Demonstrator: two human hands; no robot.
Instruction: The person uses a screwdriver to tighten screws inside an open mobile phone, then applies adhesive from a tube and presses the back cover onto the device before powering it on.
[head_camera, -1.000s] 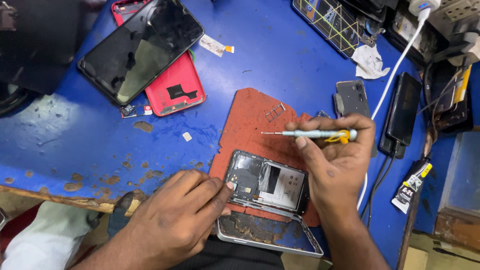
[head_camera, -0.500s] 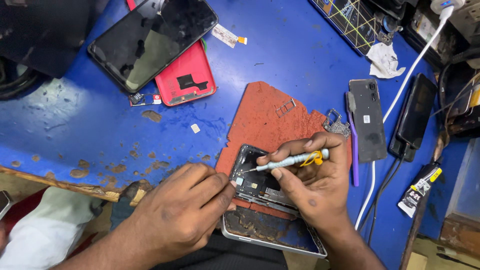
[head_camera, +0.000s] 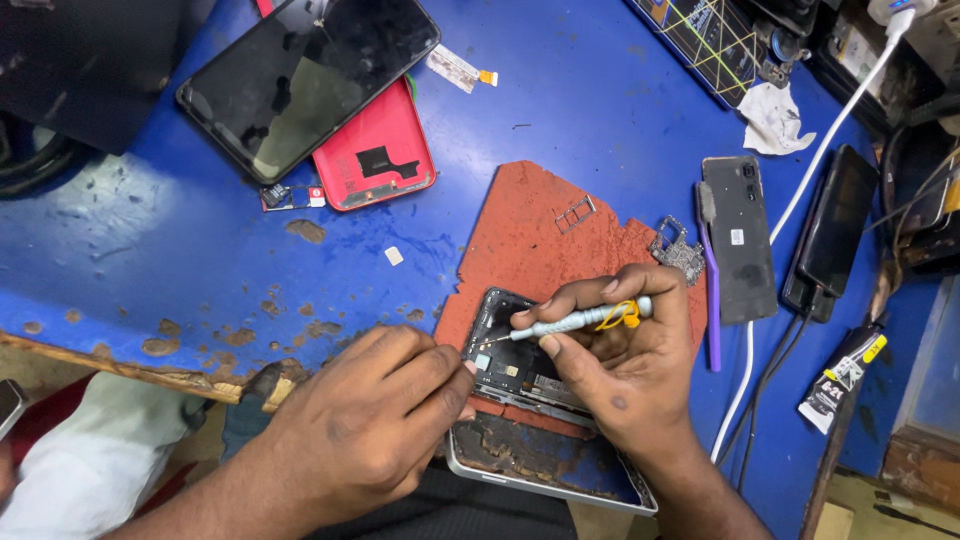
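- Head view shows two hands at work over one opened phone (head_camera: 520, 375), which lies at the near edge of the blue bench (head_camera: 600, 110), partly on a rust-red mat (head_camera: 545, 235).
- Right hand (head_camera: 625, 365) is closed round one slim grey screwdriver (head_camera: 570, 322) with a yellow ring, its tip down on the phone's inner parts.
- Left hand (head_camera: 365, 430) is curled, fingertips pressing the left edge of the opened phone to steady it.
- One detached silver frame (head_camera: 545, 465) with a worn, dark inside lies just under the hands, at the bench edge.
- Two more phones lie far left: one with a black screen (head_camera: 305, 80) resting on one red back cover (head_camera: 385, 160).
- One grey back cover (head_camera: 738, 235) lies right of the mat, with one purple pry tool (head_camera: 712, 300) beside it.
- One dark phone (head_camera: 835, 225) sits further right, touching one white cable (head_camera: 820, 165).
- One small circuit board (head_camera: 678, 250) rests on the mat's right corner.
- One crumpled white tissue (head_camera: 775, 115) lies near the top right.
- One black and yellow glue tube (head_camera: 840, 375) lies at the right edge.
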